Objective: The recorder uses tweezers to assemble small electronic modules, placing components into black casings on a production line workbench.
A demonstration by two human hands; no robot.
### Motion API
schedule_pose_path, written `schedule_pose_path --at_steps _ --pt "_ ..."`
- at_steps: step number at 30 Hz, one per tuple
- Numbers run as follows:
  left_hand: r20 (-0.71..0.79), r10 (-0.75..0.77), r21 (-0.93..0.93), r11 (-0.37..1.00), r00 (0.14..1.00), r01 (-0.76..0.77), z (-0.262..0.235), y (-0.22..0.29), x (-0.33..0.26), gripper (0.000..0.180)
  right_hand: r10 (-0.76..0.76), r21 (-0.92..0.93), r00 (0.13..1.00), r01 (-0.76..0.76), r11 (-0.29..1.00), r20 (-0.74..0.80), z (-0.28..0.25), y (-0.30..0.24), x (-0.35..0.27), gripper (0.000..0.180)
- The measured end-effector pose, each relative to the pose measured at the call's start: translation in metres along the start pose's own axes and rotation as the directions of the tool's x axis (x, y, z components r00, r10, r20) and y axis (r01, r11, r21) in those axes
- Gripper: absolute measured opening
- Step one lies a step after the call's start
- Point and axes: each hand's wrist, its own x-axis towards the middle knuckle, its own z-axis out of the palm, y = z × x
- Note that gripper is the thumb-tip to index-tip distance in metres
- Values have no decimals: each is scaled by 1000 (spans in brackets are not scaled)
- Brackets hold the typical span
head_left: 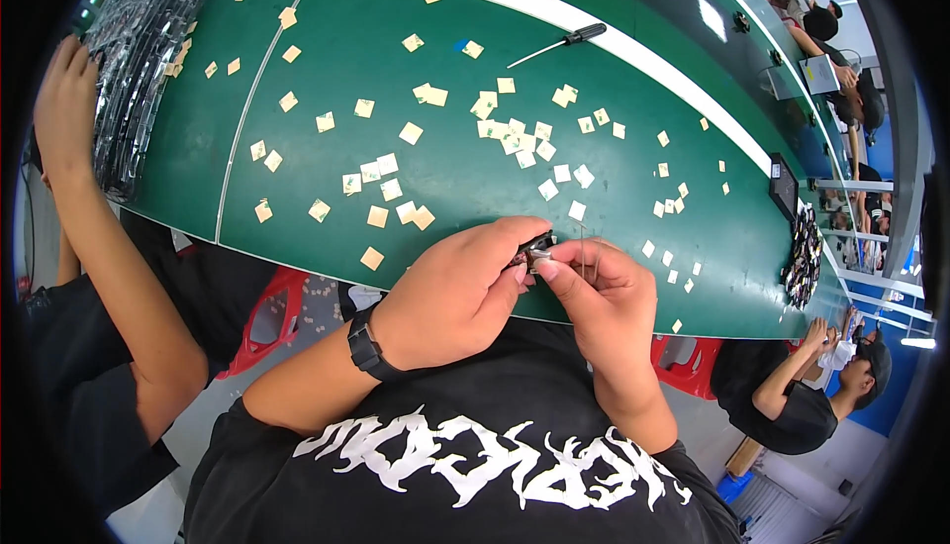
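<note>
My left hand [445,296], with a black watch on its wrist, is closed around a small black device [535,245] just above the table's near edge. Dark and reddish inner parts show on the side of the device that faces my right hand. Pinched at that side, my right hand [612,296] has thumb and forefinger on a small silvery piece [541,256]. A thin metal tool [583,247] stands up between the right fingers; its exact kind cannot be made out. Fingers hide most of the device.
Many small cream paper squares [377,216] lie scattered over the green table [327,69]. A black-handled screwdriver [569,41] rests near the far edge. At left, a co-worker's hand [67,98] touches stacked clear plastic trays [134,69]. A pile of small dark parts [803,257] sits at right.
</note>
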Motion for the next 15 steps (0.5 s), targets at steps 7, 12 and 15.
schedule_pose_path --at_steps 7,12,15 --pt "22 -47 -73 996 999 49 -2 0 0 44 -31 123 1000 31 992 -6 1 9 7 6" --pt "85 -48 -126 990 995 58 -10 -4 -4 41 -54 287 998 44 957 28 -1 6 17 23" --pt "145 -77 -178 979 986 103 -15 0 -2 37 73 313 990 -108 944 121 -4 -6 22 30"
